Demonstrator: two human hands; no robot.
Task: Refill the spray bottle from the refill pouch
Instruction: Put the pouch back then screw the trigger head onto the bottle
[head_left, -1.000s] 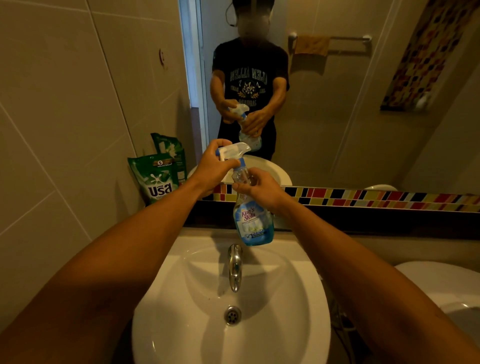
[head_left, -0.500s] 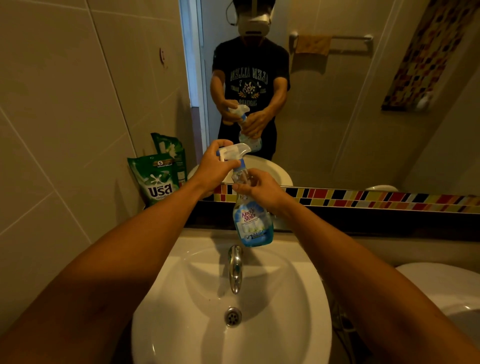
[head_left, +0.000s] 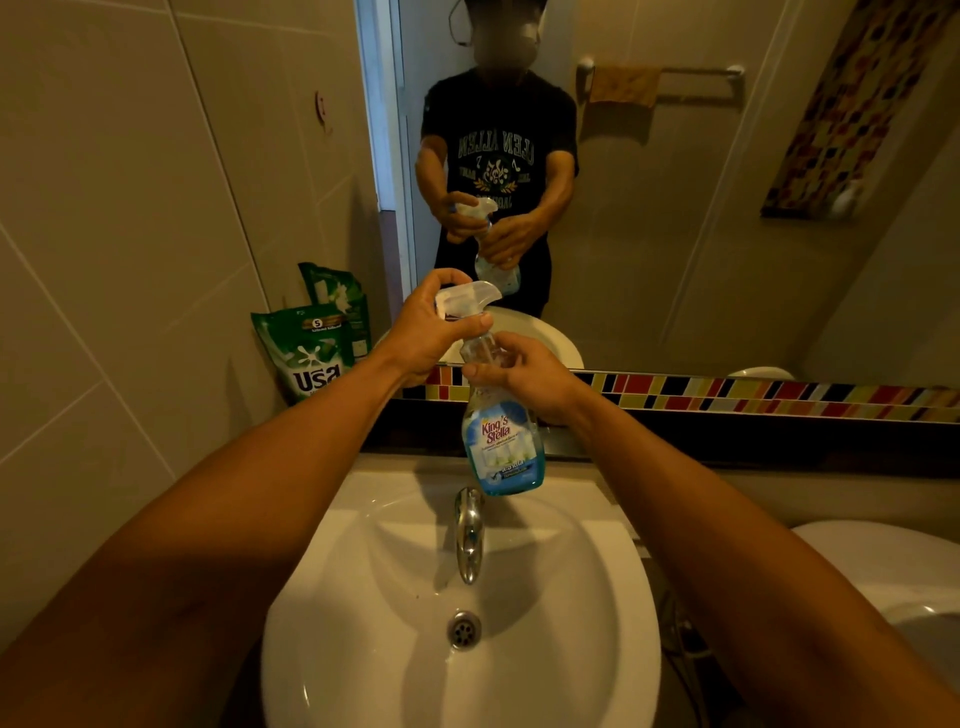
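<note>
A clear spray bottle (head_left: 503, 453) with a blue-white label and a little blue liquid at the bottom hangs upright above the sink. My left hand (head_left: 431, 332) is closed around its white trigger head (head_left: 470, 296). My right hand (head_left: 524, 376) grips the bottle's neck just below. A green refill pouch (head_left: 311, 353) stands on the ledge at the left, against the tiled wall, apart from both hands.
Below the bottle is a white sink (head_left: 571, 649) with a chrome tap (head_left: 469, 535) and a drain (head_left: 464, 629). A mirror (head_left: 675, 208) ahead reflects a person and the bottle. A white toilet (head_left: 893, 577) sits at the right. A coloured tile strip (head_left: 779, 397) runs under the mirror.
Both hands and the bottle stay almost in place; my left hand has turned slightly on the trigger head.
</note>
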